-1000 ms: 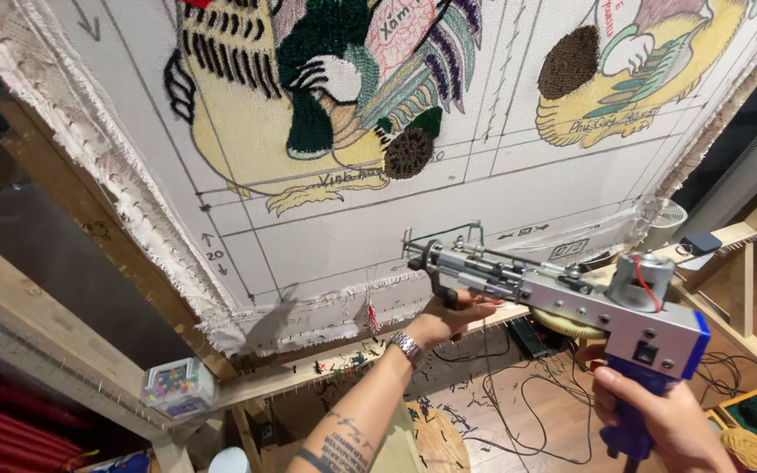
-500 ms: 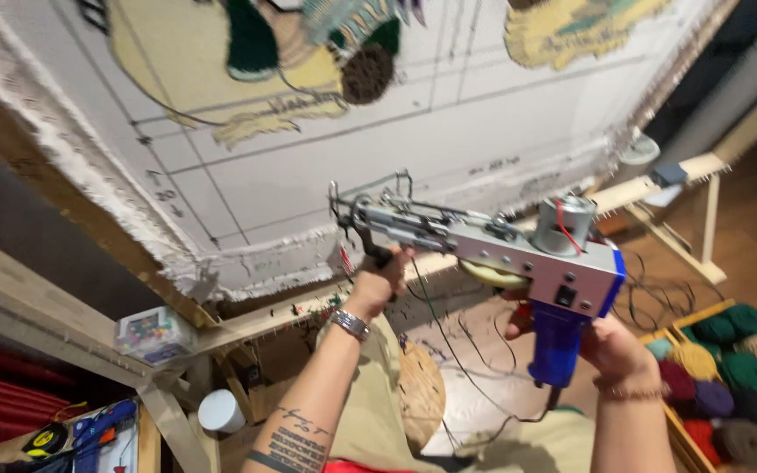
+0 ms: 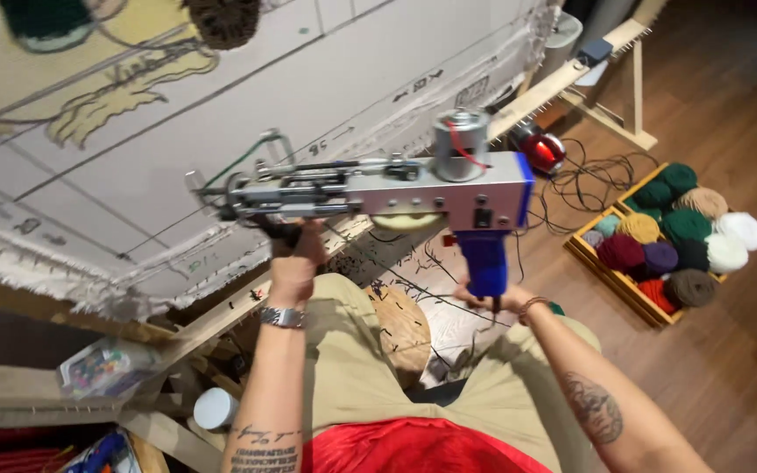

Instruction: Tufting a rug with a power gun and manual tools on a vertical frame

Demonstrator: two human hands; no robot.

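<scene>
Left hand (image 3: 295,263) grips tufting gun (image 3: 378,188) front handle, right hand (image 3: 492,302) wraps blue grip; keep needle square, steady against white cloth (image 3: 308,79).

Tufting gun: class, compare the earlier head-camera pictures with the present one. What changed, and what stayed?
The tufting gun has swung away from the stretched cloth and now sits level above the lap. Unchanged: left hand on its front handle, right hand on the blue grip.
</scene>
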